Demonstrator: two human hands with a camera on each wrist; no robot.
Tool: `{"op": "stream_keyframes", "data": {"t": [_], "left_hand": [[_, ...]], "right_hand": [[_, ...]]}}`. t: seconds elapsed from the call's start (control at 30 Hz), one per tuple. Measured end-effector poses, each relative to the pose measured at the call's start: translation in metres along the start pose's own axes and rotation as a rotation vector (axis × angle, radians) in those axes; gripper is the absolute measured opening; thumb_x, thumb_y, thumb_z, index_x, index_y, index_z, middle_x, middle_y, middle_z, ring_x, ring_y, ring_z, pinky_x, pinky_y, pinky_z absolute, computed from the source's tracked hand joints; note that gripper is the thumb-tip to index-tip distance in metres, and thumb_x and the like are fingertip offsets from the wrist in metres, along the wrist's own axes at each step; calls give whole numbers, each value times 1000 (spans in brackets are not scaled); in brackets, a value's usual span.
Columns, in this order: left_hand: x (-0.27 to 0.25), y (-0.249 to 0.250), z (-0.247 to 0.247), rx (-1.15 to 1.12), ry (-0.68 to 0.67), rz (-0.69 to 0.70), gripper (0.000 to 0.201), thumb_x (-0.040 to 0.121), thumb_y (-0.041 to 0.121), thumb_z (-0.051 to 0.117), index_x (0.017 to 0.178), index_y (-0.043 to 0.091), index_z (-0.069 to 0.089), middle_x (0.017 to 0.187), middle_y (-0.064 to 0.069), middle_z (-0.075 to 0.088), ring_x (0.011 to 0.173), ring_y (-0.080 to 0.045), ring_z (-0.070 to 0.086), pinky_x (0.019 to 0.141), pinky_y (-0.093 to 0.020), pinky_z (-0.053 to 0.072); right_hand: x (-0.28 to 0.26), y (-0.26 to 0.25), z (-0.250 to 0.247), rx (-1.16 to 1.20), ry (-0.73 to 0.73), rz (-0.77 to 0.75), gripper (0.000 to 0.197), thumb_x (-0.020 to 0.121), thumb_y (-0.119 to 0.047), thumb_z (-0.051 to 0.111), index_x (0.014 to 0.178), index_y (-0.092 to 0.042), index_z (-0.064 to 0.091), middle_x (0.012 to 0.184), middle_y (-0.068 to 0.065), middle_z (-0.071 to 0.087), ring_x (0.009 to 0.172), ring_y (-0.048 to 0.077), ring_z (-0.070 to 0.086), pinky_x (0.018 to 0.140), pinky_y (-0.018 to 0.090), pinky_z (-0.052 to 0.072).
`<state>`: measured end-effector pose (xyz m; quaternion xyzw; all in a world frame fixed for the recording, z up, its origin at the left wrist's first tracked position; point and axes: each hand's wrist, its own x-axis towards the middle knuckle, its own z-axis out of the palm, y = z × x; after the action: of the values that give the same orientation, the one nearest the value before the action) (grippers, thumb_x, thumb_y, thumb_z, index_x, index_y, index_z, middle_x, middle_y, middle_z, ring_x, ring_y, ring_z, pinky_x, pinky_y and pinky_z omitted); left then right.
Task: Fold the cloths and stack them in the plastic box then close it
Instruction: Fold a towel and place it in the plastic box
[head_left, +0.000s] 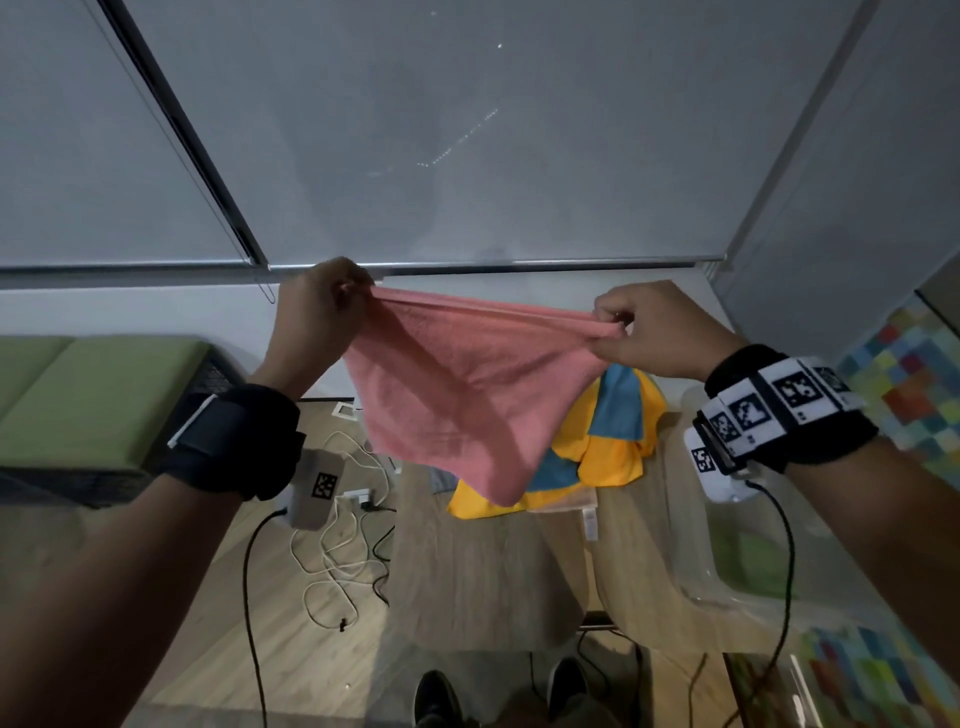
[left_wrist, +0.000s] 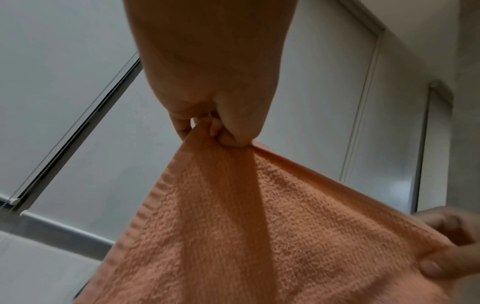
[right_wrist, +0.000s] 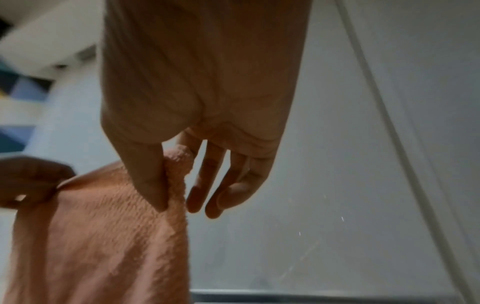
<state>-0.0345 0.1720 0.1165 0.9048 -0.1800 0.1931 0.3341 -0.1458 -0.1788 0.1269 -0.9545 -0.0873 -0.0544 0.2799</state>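
A pink terry cloth (head_left: 457, 395) hangs in the air above the wooden table (head_left: 488, 571), stretched by its top edge between both hands. My left hand (head_left: 332, 301) pinches its left corner (left_wrist: 221, 139). My right hand (head_left: 634, 327) pinches the right corner (right_wrist: 171, 185) between thumb and forefinger, the other fingers hanging loose. Under the pink cloth lies a heap of yellow (head_left: 608, 462) and blue (head_left: 623, 400) cloths. A clear plastic box (head_left: 727, 556) stands at the right of the table, with something green inside.
White and black cables (head_left: 343, 551) and a small grey device (head_left: 317, 488) lie on the floor at left. A green cushioned bench (head_left: 78, 400) stands far left. Grey blinds (head_left: 467, 130) fill the back. My shoes (head_left: 436, 696) show below the table edge.
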Motion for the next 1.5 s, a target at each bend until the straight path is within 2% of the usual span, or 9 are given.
{"op": "stream_keyframes", "data": {"t": [0.2, 0.4, 0.47, 0.6, 0.77, 0.9, 1.07, 1.23, 1.5], "left_hand": [[-19, 0, -8, 57, -447, -152, 29, 68, 32, 49, 85, 20, 70, 77, 0, 67, 73, -16, 59, 62, -22, 40], [-59, -16, 14, 118, -1085, -199, 19, 81, 31, 59, 83, 14, 67, 85, -8, 69, 76, -14, 57, 67, -25, 44], [-70, -19, 22, 104, -1085, -226, 31, 77, 33, 57, 88, 7, 69, 87, -12, 69, 76, -14, 56, 71, -27, 44], [-68, -23, 28, 162, -866, -206, 41, 67, 46, 48, 84, 16, 68, 83, -3, 65, 79, -18, 58, 71, -28, 42], [-54, -13, 33, 158, -584, -207, 13, 86, 16, 58, 89, 11, 69, 83, -4, 63, 81, -22, 58, 69, -26, 36], [-44, -4, 23, 89, -523, -250, 32, 67, 34, 49, 85, 15, 68, 80, -3, 64, 78, -19, 57, 70, -25, 37], [-47, -8, 12, 86, -738, -266, 27, 62, 34, 46, 76, 23, 66, 79, 0, 65, 78, -17, 59, 71, -26, 40], [-64, -18, 15, 45, -1087, -359, 20, 55, 24, 49, 68, 18, 62, 66, 2, 59, 66, -13, 52, 69, -27, 42], [-73, -20, 28, -117, -1343, -595, 18, 50, 5, 46, 68, 6, 49, 56, -6, 38, 47, -13, 36, 43, -22, 26]], "right_hand": [[-14, 10, 20, 381, -134, 134, 24, 61, -14, 63, 58, -20, 41, 53, -13, 37, 52, 5, 38, 50, 23, 32], [-43, 21, 55, 259, -577, 277, 29, 69, -2, 65, 61, -17, 41, 59, 0, 36, 53, 10, 37, 50, 24, 33], [-49, 24, 65, 266, -568, 307, 28, 65, -6, 63, 59, -19, 38, 57, -3, 33, 50, 9, 33, 48, 23, 28], [-48, 32, 79, 225, -266, 349, 32, 74, 0, 63, 60, -18, 41, 56, -6, 34, 50, 7, 33, 52, 25, 26], [-37, 29, 82, 259, 7, 373, 27, 75, 6, 60, 65, -15, 46, 59, -4, 39, 55, 9, 37, 44, 15, 27], [-29, 29, 77, 313, 78, 355, 19, 75, 8, 57, 73, -10, 50, 63, 0, 40, 57, 11, 37, 46, 17, 24], [-34, 26, 69, 331, -85, 377, 27, 74, 8, 56, 64, -16, 47, 59, -2, 40, 49, 4, 39, 48, 21, 31], [-48, 22, 70, 333, -359, 427, 25, 72, 7, 57, 62, -14, 48, 57, 3, 42, 53, 14, 43, 48, 24, 36], [-49, 9, 70, 474, -633, 538, 22, 59, -2, 50, 59, -19, 37, 51, -8, 30, 48, 9, 27, 43, 21, 22]]}}
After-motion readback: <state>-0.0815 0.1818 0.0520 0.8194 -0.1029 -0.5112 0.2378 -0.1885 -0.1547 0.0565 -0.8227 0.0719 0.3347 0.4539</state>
